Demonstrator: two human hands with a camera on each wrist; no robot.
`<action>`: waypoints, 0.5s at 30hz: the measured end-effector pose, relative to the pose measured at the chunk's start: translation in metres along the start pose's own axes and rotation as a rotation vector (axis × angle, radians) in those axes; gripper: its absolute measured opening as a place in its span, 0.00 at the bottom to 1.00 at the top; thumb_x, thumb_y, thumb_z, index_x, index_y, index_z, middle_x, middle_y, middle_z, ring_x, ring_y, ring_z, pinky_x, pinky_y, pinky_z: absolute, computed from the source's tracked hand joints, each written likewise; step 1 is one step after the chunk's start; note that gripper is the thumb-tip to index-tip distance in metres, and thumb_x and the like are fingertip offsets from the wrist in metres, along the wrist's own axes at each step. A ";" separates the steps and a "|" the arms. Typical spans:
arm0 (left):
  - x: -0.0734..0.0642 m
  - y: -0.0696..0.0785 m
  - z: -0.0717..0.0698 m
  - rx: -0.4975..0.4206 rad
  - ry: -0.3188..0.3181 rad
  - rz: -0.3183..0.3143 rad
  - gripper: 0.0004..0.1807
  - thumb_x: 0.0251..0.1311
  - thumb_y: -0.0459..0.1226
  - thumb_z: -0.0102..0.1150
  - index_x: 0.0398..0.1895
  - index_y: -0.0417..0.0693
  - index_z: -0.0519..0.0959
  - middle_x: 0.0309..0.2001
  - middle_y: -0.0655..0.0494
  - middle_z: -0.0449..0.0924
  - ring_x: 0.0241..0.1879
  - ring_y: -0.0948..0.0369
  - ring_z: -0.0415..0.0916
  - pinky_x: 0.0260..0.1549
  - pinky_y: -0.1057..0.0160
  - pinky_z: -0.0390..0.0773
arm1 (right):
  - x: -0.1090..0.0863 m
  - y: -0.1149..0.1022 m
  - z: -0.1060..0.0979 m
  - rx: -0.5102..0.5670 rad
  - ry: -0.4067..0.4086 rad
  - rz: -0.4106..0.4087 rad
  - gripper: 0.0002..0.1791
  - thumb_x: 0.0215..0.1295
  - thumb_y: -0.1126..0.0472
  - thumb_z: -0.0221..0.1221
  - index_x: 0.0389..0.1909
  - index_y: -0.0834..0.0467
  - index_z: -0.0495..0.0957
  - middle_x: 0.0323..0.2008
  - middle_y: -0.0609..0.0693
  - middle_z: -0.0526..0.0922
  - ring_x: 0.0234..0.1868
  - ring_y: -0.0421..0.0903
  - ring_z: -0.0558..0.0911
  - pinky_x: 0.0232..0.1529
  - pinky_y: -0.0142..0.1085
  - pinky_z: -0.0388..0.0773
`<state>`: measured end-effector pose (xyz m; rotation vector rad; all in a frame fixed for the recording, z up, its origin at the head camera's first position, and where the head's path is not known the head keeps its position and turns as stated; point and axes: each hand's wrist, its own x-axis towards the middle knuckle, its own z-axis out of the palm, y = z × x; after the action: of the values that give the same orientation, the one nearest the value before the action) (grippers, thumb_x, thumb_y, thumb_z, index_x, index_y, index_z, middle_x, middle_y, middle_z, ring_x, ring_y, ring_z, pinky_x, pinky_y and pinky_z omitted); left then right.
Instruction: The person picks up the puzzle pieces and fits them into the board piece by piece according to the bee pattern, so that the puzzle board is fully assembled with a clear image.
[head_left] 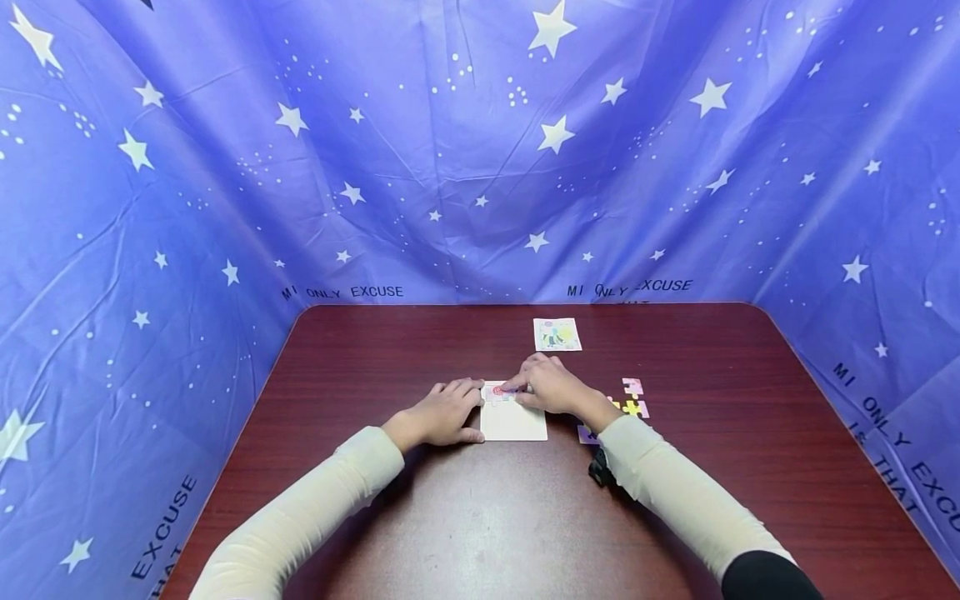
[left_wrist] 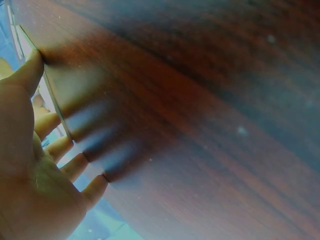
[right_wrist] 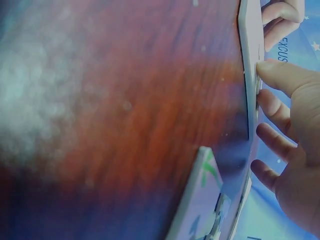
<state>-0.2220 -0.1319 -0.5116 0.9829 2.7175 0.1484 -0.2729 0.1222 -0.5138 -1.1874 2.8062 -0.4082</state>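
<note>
A square white puzzle board [head_left: 513,423] lies on the table, with colourful puzzle pieces [head_left: 497,392] bearing a red patch along its far edge. My left hand [head_left: 447,414] rests at the board's left side, fingers near the far corner and thumb by the near corner. In the left wrist view, the thumb and fingertips of the left hand [left_wrist: 30,165] touch the board's edge and the tabletop. Over the upper right of the board, my right hand [head_left: 553,387] presses the pieces with extended fingers. The right wrist view has that right hand [right_wrist: 295,125] at the board's rim, its contact partly hidden.
Several loose jigsaw pieces [head_left: 632,407] in pink, yellow and purple lie right of the board, partly behind the right forearm. A square picture card [head_left: 557,334] lies farther back on the dark red table [head_left: 375,350]. Blue star-patterned curtains [head_left: 450,167] surround the table.
</note>
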 end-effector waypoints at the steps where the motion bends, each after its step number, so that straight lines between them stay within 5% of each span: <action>1: 0.000 0.000 0.000 0.001 0.001 0.001 0.34 0.65 0.62 0.58 0.64 0.49 0.71 0.79 0.47 0.57 0.78 0.45 0.56 0.68 0.40 0.65 | 0.000 0.000 0.000 -0.001 0.004 -0.002 0.17 0.64 0.55 0.66 0.54 0.39 0.87 0.39 0.46 0.85 0.58 0.55 0.77 0.49 0.51 0.71; 15: 0.000 0.000 0.000 0.011 0.008 0.004 0.34 0.64 0.62 0.58 0.64 0.50 0.71 0.78 0.47 0.58 0.77 0.45 0.56 0.68 0.40 0.66 | 0.002 0.001 0.002 -0.003 -0.002 0.003 0.18 0.63 0.54 0.66 0.54 0.38 0.86 0.40 0.46 0.86 0.58 0.55 0.77 0.49 0.51 0.71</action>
<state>-0.2217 -0.1321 -0.5119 0.9930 2.7268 0.1394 -0.2748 0.1215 -0.5161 -1.1840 2.8077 -0.4024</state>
